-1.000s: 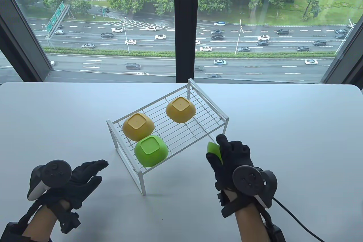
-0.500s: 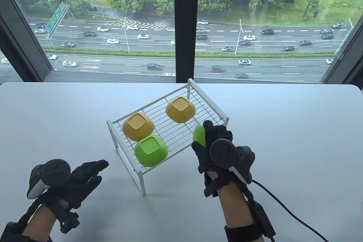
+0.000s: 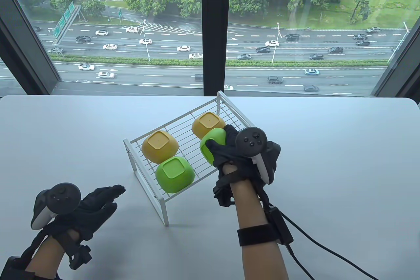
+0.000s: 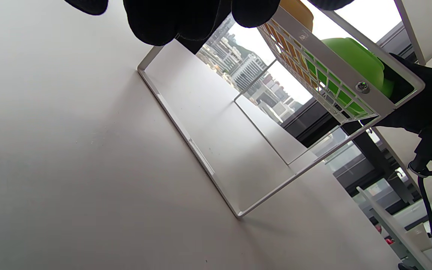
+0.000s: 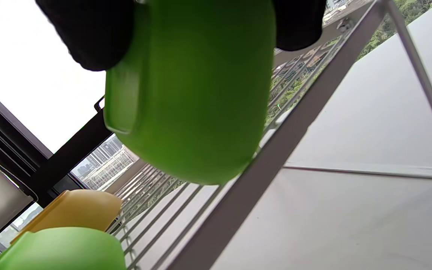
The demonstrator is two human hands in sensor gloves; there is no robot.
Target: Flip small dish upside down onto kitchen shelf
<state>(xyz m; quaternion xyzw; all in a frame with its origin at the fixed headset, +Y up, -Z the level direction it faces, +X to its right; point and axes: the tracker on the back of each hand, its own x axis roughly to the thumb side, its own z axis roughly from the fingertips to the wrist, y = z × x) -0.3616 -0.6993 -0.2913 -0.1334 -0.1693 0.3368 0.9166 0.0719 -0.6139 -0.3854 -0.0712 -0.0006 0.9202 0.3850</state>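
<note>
Green dish (image 3: 211, 143) pinched in right hand (image 3: 241, 155) fingers, frame centre, above shelf (image 3: 183, 158); finish inverting, lower flat beside yellow dish (image 3: 205, 125). Left hand (image 3: 82, 207) relaxed, empty.

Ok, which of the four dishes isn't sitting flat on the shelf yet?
The green dish gripped by the right hand, tilted over the shelf's right half. The other green one and both yellow ones rest upside down.

A white wire kitchen shelf (image 3: 183, 135) was seen, two yellow square dishes (image 3: 160, 146) far, two green square dishes (image 3: 175, 174) near, black gloves (image 3: 95, 207), a white table (image 3: 328, 161).
</note>
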